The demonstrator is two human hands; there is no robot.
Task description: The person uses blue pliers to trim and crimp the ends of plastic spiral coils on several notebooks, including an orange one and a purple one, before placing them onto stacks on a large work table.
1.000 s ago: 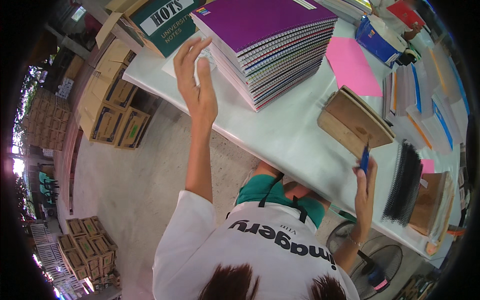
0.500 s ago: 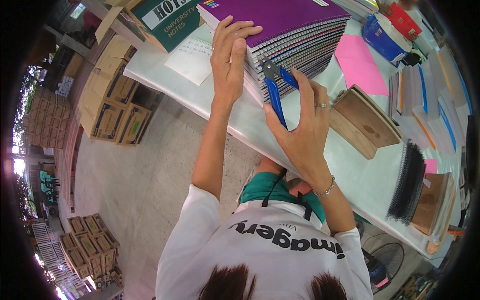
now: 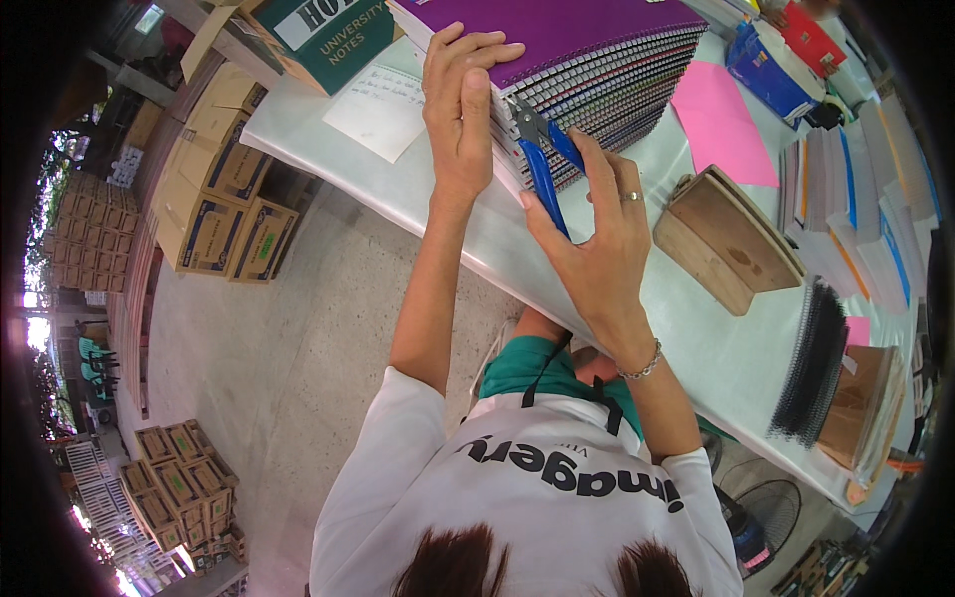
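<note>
A tall stack of spiral-bound notebooks (image 3: 607,95) with a purple top cover stands at the table's far edge, coil bindings toward me. Resting on the stack's left corner, my left hand (image 3: 463,119) has its fingers laid over the purple cover. Blue-handled wire cutters (image 3: 543,184) are held in my right hand (image 3: 602,234), thumb on one handle and fingers on the other, the handles spread apart. Their metal jaws touch or nearly touch the coil ends at the stack's left corner; whether wire lies between them I cannot tell.
A wooden L-shaped jig (image 3: 731,239) lies right of my hand, near a pink sheet (image 3: 724,124). Black plastic-like coils (image 3: 811,363) and paper stacks (image 3: 856,199) fill the right side. A handwritten sheet (image 3: 378,111) and green box (image 3: 323,40) sit left. A fan (image 3: 766,517) stands below.
The cutters and my right hand have shifted slightly left and up, toward the stack's corner coils. My left hand stays on the purple cover.
</note>
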